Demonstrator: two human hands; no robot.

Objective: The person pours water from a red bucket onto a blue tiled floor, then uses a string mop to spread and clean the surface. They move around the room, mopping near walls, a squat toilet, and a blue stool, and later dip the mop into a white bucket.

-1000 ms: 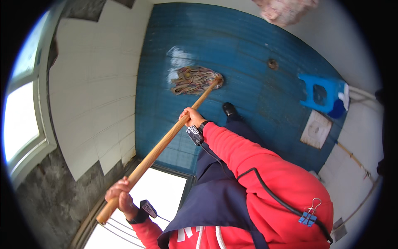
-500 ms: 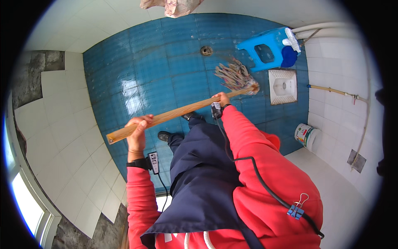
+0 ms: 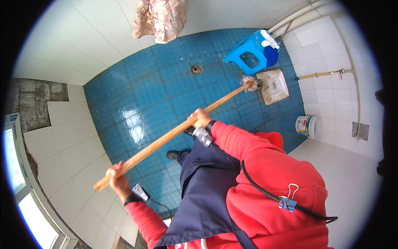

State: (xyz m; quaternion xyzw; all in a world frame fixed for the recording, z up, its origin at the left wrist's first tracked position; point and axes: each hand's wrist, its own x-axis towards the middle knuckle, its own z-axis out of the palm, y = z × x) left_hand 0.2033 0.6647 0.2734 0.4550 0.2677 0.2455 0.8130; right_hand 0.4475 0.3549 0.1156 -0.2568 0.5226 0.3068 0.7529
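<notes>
A mop [image 3: 161, 140] with a long wooden handle slants across the view from lower left to upper right. My left hand [image 3: 118, 179] is closed round the handle close to its free end. Further along, about mid-handle, my right hand [image 3: 200, 118] grips it too. The mop's cloth head [image 3: 251, 84] is bunched up at the left edge of the squat toilet [image 3: 275, 87]; whether the strands reach into the bowl I cannot tell. Both arms are in red sleeves, with a small device strapped at each wrist.
A blue plastic stool [image 3: 244, 54] lies beyond the toilet, with a dark blue cloth [image 3: 270, 56] and a white item on it. A floor drain [image 3: 196, 69] sits in the blue tiled floor [image 3: 166, 83]. A white bucket [image 3: 307, 126] and a wall tap [image 3: 340, 72] are at right. Patterned fabric [image 3: 161, 18] hangs ahead.
The mop head has swung from the floor left of the toilet to its edge, its strands gathering up. Both hands moved left with the handle, which now slants more steeply. My view shifted.
</notes>
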